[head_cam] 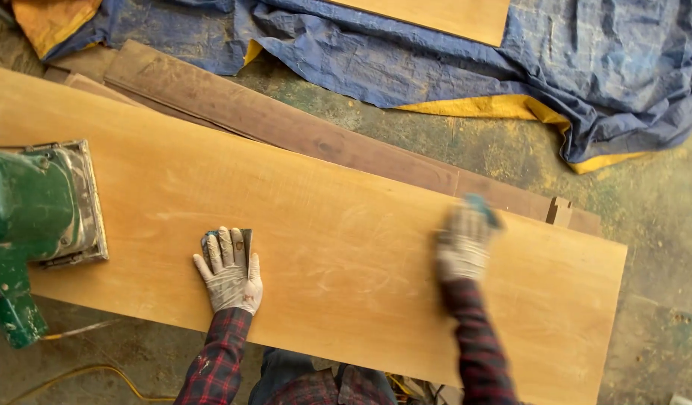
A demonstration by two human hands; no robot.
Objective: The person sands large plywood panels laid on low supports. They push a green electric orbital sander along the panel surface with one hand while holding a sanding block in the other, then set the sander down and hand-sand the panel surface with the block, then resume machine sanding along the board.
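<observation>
Here the left hand (228,271) presses sandpaper (245,238) flat-open on the board (346,247); blurred right hand (464,244), grip unclear

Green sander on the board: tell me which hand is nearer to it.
Left. The left hand rests on the wooden board a short way right of the green sander; the right hand is far along the board.

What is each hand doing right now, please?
Left hand: flat on sandpaper piece on the board.
Right hand: blurred, pressing something blue; grip cannot be told.
</observation>
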